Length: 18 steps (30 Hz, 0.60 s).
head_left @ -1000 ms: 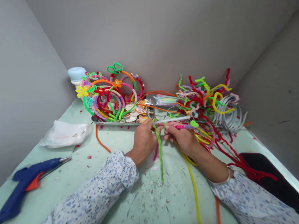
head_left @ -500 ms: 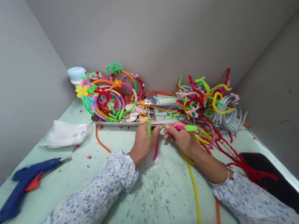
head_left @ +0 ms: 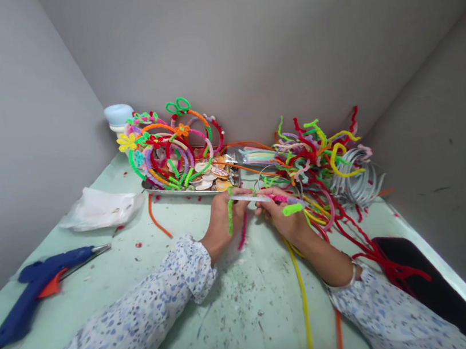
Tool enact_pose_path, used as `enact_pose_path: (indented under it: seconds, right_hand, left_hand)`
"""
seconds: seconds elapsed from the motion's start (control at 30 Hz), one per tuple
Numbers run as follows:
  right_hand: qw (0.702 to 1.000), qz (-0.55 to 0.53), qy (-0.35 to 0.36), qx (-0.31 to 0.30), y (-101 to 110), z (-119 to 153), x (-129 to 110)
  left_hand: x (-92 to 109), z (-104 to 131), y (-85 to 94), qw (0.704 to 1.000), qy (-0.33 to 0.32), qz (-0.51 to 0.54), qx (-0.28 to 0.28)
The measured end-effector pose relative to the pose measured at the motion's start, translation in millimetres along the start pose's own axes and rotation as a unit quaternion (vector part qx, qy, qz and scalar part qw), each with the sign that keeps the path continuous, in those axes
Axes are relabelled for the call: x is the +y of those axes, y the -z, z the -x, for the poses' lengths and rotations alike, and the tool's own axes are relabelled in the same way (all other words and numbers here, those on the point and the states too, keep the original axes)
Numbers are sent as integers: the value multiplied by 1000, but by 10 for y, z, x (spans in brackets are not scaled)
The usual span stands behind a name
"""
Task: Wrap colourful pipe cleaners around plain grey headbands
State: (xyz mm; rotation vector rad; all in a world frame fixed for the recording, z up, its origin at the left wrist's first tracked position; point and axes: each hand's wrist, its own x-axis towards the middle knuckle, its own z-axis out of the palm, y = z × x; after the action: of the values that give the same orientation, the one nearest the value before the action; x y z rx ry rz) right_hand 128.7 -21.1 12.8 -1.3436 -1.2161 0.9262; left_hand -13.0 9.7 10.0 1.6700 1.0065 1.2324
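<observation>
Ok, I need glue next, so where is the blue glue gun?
In the head view the blue glue gun lies far left on the table, below the crumpled plastic bag.

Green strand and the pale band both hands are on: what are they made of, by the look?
Green strand at the left hand: fuzzy, matte, holds its bends, so likely chenille pile over a wire core. Pale band running to the right hand: smooth, slightly glossy, thin and stiff, probably plastic; metal can't be ruled out.
</observation>
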Motion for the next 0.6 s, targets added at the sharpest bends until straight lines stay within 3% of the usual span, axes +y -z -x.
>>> enact_pose_path:
  seconds: [0.37,0.6]
  right_hand:
    - [1000,-2,24,-9,12,-13,129]
    - [999,7,33,-11,31,-29,115]
  left_hand:
    - [159,31,4,996,48,69,-37]
    - [199,0,24,997,42,44,-56]
